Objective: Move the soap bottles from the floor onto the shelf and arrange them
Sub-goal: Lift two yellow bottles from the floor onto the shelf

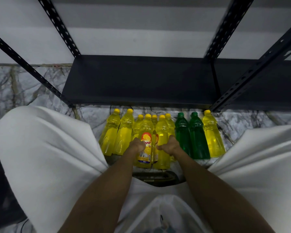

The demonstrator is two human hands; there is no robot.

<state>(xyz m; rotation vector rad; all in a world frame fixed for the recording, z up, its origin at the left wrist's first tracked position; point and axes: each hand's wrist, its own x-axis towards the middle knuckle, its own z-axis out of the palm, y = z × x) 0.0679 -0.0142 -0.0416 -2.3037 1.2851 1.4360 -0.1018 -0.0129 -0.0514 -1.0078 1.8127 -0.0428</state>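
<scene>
We note left hand (136,146) and right hand (169,145) each curled round a yellow plastic soap bottle (145,142) (162,143) in the marble floor (32,88) row, below the bare black metal shelf's (141,79) front edge. Risk: packed neighbours topple on lifting; slick bottles slip.

The yellow bottles (124,132) and the two green bottles (190,137) on the right are clear glossy plastic, with smooth matt caps (148,115). One near bottle carries a glossy printed label (145,147). The shelf board (141,79) at the far side is dark matt metal, and its uprights (59,27) are dark perforated metal. The floor (23,86) looks like polished grey veined stone. The near trousers (45,148) are soft white cloth, creased.
</scene>
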